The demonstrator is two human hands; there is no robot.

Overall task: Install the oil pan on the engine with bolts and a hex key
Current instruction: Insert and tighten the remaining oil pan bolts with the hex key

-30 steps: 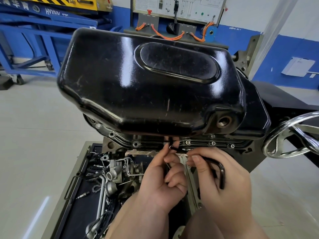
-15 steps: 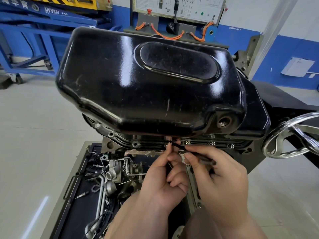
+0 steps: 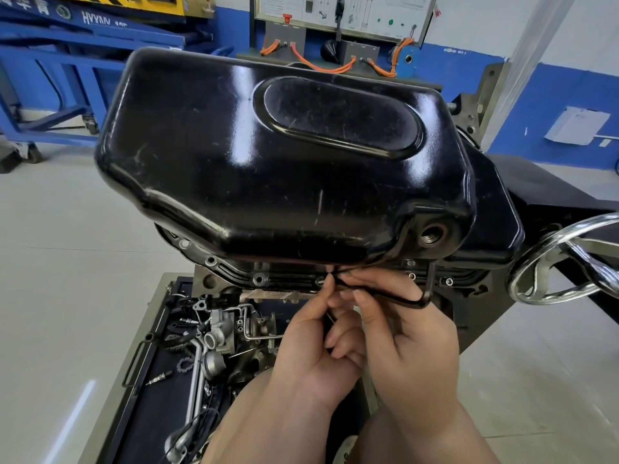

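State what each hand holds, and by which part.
Both hold the hex key: right hand grips the shaft near the bend, left hand pinches the tip end.

White Chinese chars "华育" + Latin "HV…" on blue lift beam [image 3: 100,32], wall board [image 3: 368,8] print too small.

The oil pan [image 3: 234,162] is black-painted metal, glossy enough to throw white highlights, its smooth skin marked with fine scratches and scuffs. The hex key [image 3: 430,279] is dark, dull metal, and the handwheel [image 3: 517,279] is bright, mirror-like chrome. The loose parts [image 3: 217,336] are matt grey cast metal on the tray's [image 3: 160,413] flat black lining, and the floor [image 3: 67,262] is smooth and pale with a faint sheen.
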